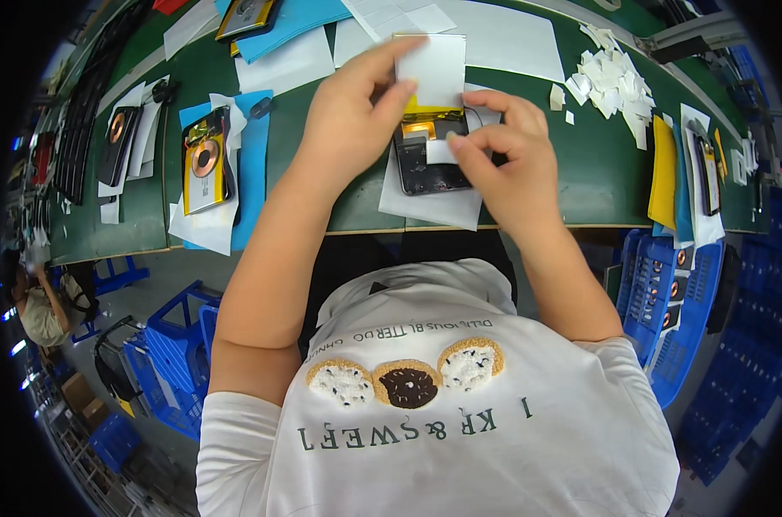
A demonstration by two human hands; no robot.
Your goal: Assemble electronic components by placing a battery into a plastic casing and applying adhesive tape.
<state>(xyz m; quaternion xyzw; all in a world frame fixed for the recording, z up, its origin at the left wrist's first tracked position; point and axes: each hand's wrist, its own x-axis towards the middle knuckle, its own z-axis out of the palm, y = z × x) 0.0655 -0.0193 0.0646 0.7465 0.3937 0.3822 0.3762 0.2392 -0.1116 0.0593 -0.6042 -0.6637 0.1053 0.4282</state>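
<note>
Both hands pinch white film (pixel 432 71) over a black device (pixel 427 159) near the table edge (pixel 365 230).

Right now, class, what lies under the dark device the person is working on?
A white paper sheet lies under the dark device, on the green table. The left hand lifts a white liner; the right hand hides the device's right edge.

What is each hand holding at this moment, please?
Left hand: closed on a white sheet, pinched at its edge.
Right hand: fingertips pinched on a small white strip over the dark device.
</note>
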